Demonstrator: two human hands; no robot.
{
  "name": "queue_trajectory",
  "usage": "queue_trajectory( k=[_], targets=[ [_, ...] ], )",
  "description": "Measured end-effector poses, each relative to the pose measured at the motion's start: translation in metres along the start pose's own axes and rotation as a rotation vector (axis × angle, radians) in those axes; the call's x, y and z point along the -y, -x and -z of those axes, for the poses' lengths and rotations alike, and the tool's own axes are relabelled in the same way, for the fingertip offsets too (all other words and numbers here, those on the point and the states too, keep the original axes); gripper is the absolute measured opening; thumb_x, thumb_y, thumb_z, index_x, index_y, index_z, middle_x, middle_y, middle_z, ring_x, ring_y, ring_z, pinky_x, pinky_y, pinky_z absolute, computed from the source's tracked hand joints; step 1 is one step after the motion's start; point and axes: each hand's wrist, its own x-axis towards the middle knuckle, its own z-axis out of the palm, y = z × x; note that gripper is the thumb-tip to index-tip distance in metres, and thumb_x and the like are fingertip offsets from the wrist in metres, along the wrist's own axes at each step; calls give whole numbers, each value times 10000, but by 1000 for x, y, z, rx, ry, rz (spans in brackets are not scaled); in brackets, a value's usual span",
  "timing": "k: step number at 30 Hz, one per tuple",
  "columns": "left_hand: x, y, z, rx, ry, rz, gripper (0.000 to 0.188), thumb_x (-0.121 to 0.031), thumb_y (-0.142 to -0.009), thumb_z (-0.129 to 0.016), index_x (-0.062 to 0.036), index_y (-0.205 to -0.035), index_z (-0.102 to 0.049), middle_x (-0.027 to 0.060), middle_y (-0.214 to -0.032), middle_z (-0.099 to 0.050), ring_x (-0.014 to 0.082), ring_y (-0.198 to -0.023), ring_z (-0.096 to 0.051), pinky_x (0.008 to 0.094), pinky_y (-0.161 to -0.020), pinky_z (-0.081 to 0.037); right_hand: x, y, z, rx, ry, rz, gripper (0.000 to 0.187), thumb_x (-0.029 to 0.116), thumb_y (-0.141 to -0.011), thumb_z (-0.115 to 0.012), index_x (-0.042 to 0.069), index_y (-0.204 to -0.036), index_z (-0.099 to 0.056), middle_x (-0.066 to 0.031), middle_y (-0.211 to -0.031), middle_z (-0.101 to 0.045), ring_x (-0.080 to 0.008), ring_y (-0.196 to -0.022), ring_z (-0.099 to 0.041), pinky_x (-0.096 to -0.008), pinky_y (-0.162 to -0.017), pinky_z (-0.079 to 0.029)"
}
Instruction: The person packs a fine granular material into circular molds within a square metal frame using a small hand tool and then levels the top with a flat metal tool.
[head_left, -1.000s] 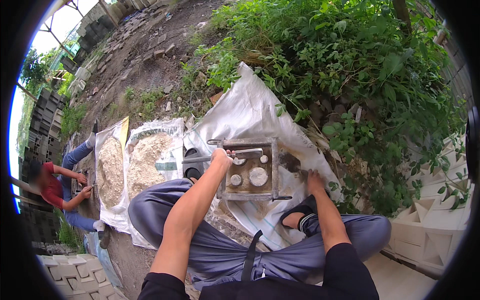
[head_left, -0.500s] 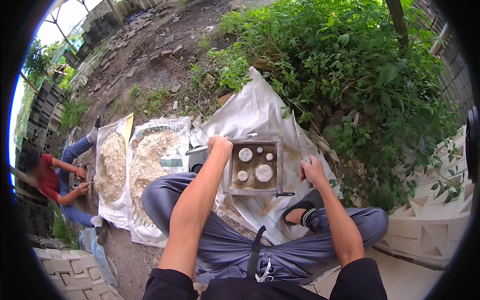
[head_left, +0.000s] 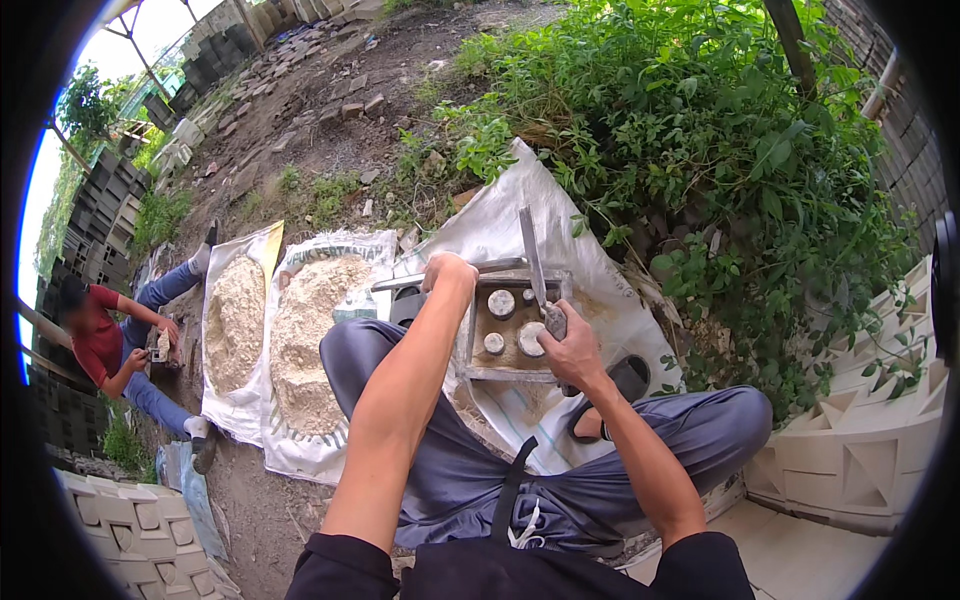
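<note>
My left hand (head_left: 450,272) is closed on a long, straight metal bar (head_left: 500,265), held across the far edge of a square box-like frame (head_left: 510,375). Inside the frame stand several pale round discs (head_left: 501,304) of different sizes, on a brownish bed. My right hand (head_left: 572,350) grips the dark handle of a long flat-bladed tool (head_left: 531,245). Its narrow blade points up and away, over the frame's right part, near the bar's right end. The right hand and tool hide part of the frame and a large disc (head_left: 531,338).
A white woven sack sheet (head_left: 625,310) lies under the frame. To the left, two more sacks carry heaps of pale powder (head_left: 315,300). A person in a red shirt (head_left: 105,325) sits farther left, handling a small box. Green plants (head_left: 700,150) grow beyond; patterned blocks (head_left: 850,450) stand right.
My right hand has moved left from beside the frame to over its right side, raising the blade. My left hand still grips the bar. The person at left has shifted their hands.
</note>
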Motion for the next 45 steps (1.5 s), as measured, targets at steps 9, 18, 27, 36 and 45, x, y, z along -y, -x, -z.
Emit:
queue_trajectory(
  k=[9,18,27,36,45],
  targets=[
    [15,3,-15,-182,1162,282,432,-318,-958,-439,34,-1207,-459,127,-993,-662,219,-859,-650,330,-671,-537,-16,-3,-8,11,-163,-130,358,241,-755,-644,-11,-1000,-576,-115,-729,-616,-215,-659,-566,-359,-670,-476],
    [5,-15,-20,-230,1082,264,344,-293,-938,-506,12,-1087,-560,115,-954,-679,206,-802,-653,331,-647,-540,-31,-11,-16,-31,-204,-160,368,201,-746,-645,-17,-1040,-611,-82,-697,-601,-159,-615,-538,-328,-620,-463],
    [4,-19,-23,-106,1067,184,358,-265,-917,-541,20,-1133,-521,107,-961,-678,193,-808,-647,316,-655,-537,-75,-10,-32,-5,-134,-272,516,217,-748,-647,-65,-1175,-580,-192,-923,-669,-249,-833,-636,-337,-797,-493],
    [8,-21,-19,-70,1067,154,398,-237,-897,-575,28,-1178,-481,99,-969,-677,180,-813,-641,300,-664,-535,-68,-9,-30,17,-128,-331,629,234,-750,-659,-129,-1240,-508,-217,-967,-665,-235,-891,-647,-319,-824,-496],
    [11,-22,-18,-36,1075,138,457,-209,-876,-610,36,-1223,-442,91,-977,-675,168,-819,-635,285,-673,-532,-68,-3,-44,5,-322,-216,275,120,-817,-596,-15,-1052,-551,-30,-599,-538,-104,-363,-440,-299,-305,-339]
  ],
)
